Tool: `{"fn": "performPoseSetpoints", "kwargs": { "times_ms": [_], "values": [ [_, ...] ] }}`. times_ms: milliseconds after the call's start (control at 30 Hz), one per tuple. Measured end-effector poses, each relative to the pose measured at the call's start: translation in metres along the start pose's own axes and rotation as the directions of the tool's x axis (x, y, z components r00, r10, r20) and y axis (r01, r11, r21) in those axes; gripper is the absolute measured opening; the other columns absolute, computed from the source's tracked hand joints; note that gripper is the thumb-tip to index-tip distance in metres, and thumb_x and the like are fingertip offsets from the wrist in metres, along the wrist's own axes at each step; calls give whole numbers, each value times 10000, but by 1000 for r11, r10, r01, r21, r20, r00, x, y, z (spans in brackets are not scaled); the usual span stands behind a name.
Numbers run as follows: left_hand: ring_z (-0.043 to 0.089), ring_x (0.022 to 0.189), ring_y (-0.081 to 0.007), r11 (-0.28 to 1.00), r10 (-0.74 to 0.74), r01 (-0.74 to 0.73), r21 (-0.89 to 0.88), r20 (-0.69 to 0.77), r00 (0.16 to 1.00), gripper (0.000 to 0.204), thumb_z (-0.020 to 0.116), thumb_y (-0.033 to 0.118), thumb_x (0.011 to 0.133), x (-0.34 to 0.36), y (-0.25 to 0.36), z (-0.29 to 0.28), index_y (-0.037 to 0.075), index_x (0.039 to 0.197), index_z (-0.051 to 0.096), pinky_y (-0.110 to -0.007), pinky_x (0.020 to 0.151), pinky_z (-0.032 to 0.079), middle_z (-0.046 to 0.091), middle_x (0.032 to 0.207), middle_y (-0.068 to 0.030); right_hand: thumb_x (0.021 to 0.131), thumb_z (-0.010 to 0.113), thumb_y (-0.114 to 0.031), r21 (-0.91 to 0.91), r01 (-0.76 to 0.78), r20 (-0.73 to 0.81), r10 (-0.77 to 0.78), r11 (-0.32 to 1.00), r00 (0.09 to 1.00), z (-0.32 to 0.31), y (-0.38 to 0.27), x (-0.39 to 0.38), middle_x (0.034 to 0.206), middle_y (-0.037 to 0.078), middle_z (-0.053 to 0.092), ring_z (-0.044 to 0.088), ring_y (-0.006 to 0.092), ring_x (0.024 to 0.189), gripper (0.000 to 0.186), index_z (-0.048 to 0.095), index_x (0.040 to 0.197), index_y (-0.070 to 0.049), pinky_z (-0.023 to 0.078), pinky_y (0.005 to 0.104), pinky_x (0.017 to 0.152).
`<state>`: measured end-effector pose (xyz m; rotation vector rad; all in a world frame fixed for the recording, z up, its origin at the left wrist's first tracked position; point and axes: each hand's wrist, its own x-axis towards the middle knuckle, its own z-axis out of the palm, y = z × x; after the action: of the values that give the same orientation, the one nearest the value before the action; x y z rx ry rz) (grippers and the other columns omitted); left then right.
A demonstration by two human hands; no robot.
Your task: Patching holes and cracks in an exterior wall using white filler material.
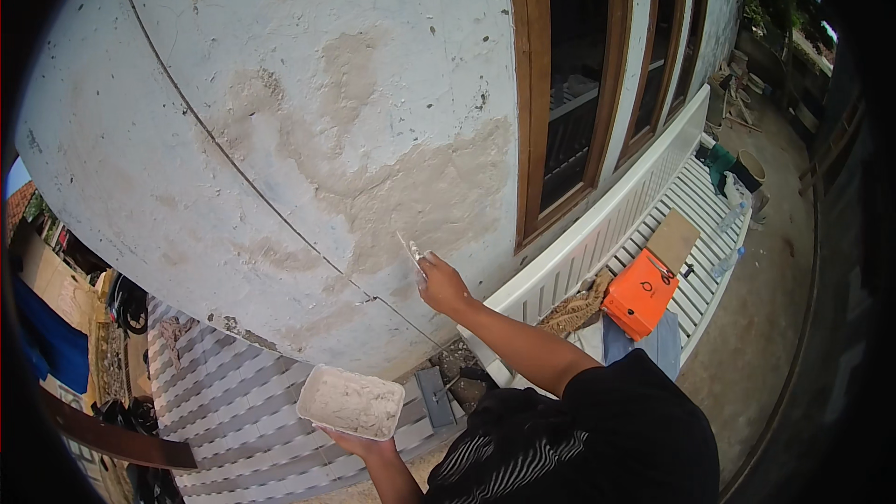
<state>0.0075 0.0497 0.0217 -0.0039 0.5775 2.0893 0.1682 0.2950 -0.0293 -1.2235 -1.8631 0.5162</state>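
My right hand (444,286) is raised to the wall with its fingers closed round a putty knife (413,248). The blade lies at or just off the lower part of a beige patch of filler (425,201); whether it touches cannot be told. Lower down, my left hand (366,445) supports a white rectangular tub (304,401) from beneath, its fingers mostly hidden by it. Pale, lumpy putty (353,401) fills much of the tub. The white wall (439,28) is pitted and peeling around the patches.
A thin dark cable (201,121) runs slantwise down the wall. Close to the tub lies a grey flat trowel (435,399). On the right, a white slatted bench (688,210) under the brown-framed window (532,84) carries an orange box (640,297), a brown board (674,241) and cloths.
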Motion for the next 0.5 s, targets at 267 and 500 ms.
{"fn": "performPoseSetpoints", "kwargs": {
  "times_ms": [267, 500],
  "values": [
    [553, 1159, -360, 999, 31, -32, 37, 35, 999, 636, 318, 621, 947, -11, 2, -8, 167, 1370, 457, -587, 945, 450, 539, 1332, -90, 837, 569, -58, -43, -402, -375, 358, 915, 855, -62, 93, 38, 1038, 203, 557, 568, 396, 965, 258, 573, 1055, 79, 475, 438, 857],
    [569, 1137, -357, 998, -5, 2, 63, 51, 999, 626, 315, 610, 954, -14, -9, -4, 164, 1372, 453, -578, 934, 466, 546, 1323, -92, 863, 561, -86, 43, -48, -41, 50, 998, 998, 21, 46, -13, 1063, 225, 565, 562, 414, 986, 231, 594, 1054, 41, 470, 444, 875]
  ]
}}
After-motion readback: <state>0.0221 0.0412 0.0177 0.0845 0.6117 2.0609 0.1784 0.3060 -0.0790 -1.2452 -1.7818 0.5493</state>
